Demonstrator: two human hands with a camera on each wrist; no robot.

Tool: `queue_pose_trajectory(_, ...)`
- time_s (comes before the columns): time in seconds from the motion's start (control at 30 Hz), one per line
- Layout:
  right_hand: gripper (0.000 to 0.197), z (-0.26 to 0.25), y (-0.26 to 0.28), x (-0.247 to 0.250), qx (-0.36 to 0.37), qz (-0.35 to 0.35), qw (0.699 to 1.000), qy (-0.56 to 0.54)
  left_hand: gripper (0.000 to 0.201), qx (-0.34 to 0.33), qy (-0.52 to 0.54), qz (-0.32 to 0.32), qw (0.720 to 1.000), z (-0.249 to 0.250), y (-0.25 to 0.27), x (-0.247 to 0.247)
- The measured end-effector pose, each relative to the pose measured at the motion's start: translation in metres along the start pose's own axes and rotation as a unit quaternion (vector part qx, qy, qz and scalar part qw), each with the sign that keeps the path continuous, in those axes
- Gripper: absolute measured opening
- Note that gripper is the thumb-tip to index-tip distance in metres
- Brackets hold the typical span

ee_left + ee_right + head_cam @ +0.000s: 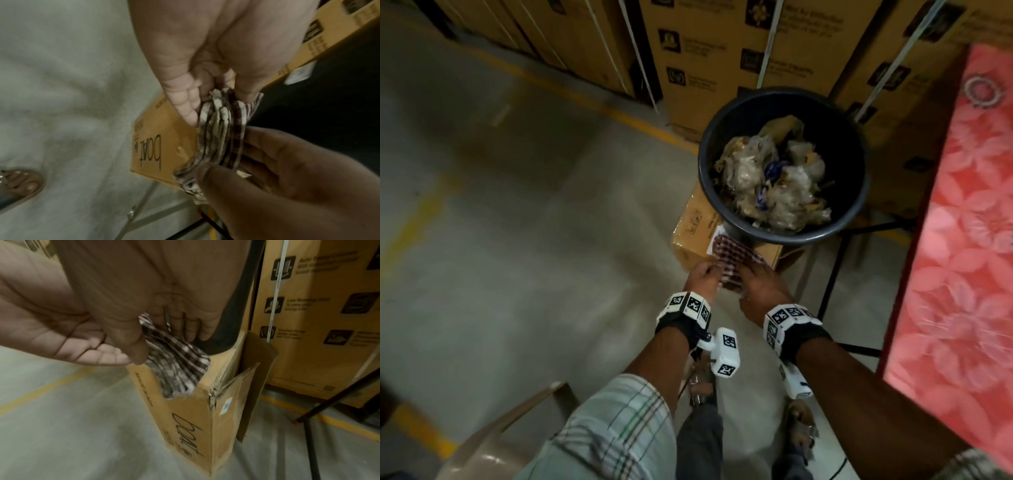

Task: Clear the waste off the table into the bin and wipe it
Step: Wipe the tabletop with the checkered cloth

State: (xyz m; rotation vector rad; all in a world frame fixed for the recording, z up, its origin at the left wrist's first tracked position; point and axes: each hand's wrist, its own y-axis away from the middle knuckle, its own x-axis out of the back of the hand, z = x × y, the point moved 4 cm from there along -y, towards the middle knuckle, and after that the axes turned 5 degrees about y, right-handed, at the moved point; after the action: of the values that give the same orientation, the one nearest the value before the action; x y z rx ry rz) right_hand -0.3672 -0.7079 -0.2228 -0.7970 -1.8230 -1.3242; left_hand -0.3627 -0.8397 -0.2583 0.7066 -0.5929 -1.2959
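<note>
Near the lower middle of the head view, both hands hold a folded brown-and-white checked cloth (pixel 726 260). The left hand (pixel 702 279) has its grip closed on the cloth's left edge, thumb and fingers pinching the folds. The right hand (pixel 762 287) grasps the right side, fingers curled over the fabric.

The cloth hangs just above a brown cardboard box marked "boAt" (pixel 695 222) standing on the grey concrete floor (pixel 517 205). Just above it in the frame sits a round black plastic bin (pixel 722 126), full of crumpled clear plastic and brown paper waste (pixel 774 178). Along the right edge runs the bench under a red floral cover (pixel 969 240). Large printed cartons (pixel 722 51) fill the top.
</note>
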Motion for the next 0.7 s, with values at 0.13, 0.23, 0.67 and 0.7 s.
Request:
queue_pose_trajectory(0.13, 0.083, -0.017, 0.049, 0.044, 0.032, 0.033, 0.998, -0.033, 0.017, 0.007, 0.056, 0.001, 0.998, 0.038, 0.062, 0.000)
queue_pose_trajectory(0.23, 0.085, -0.019, 0.091, 0.078, 0.048, 0.072, 0.996, -0.032, 0.013, 0.003, 0.120, -0.027, 0.992, 0.061, 0.115, -0.008)
queue_pose_trajectory(0.67, 0.048, 0.113, 0.269, 0.153, 0.071, 0.228, 0.969, -0.061, 0.027, -0.107, -0.007, -0.068, 0.992, 0.058, 0.278, -0.127)
queue_pose_trajectory(0.7, 0.050, 0.129, 0.277, 0.149, 0.064, 0.224, 0.971, -0.061, 0.027, -0.129, -0.038, -0.054, 0.989, 0.050, 0.281, -0.137)
